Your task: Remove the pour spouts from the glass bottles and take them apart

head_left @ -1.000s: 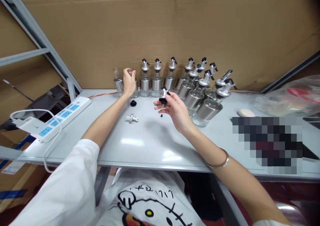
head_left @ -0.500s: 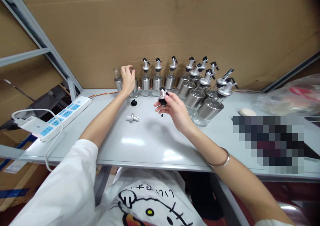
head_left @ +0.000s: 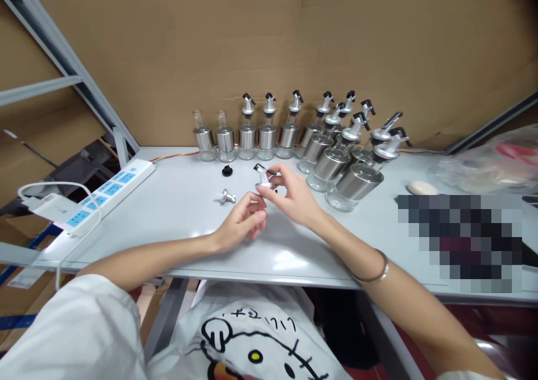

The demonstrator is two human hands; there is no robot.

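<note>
My right hand (head_left: 292, 196) pinches a silver pourer spout (head_left: 263, 181) with a black flip lever between thumb and fingers, above the table. Just below and left of it, my left hand (head_left: 244, 218) has its fingers curled in; their tips meet the underside of the spout or my right thumb. What they hold, if anything, is hidden. A black stopper (head_left: 227, 170) and a second silver spout piece (head_left: 227, 196) lie on the table to the left. Behind them stand two bottles without tops, a left bottle (head_left: 204, 140) and a right bottle (head_left: 225, 139).
Several steel-sleeved glass bottles with spouts, including a front bottle (head_left: 357, 184), stand behind and right of my hands. A power strip (head_left: 113, 192) lies at the left. At the right are a white rounded object (head_left: 422, 188) and a plastic bag (head_left: 483, 167). Cardboard (head_left: 252, 43) backs the table.
My left hand has let go of the bottle at the back and come toward me, up to the spout. My right hand has lowered the spout slightly and moved it a little left.
</note>
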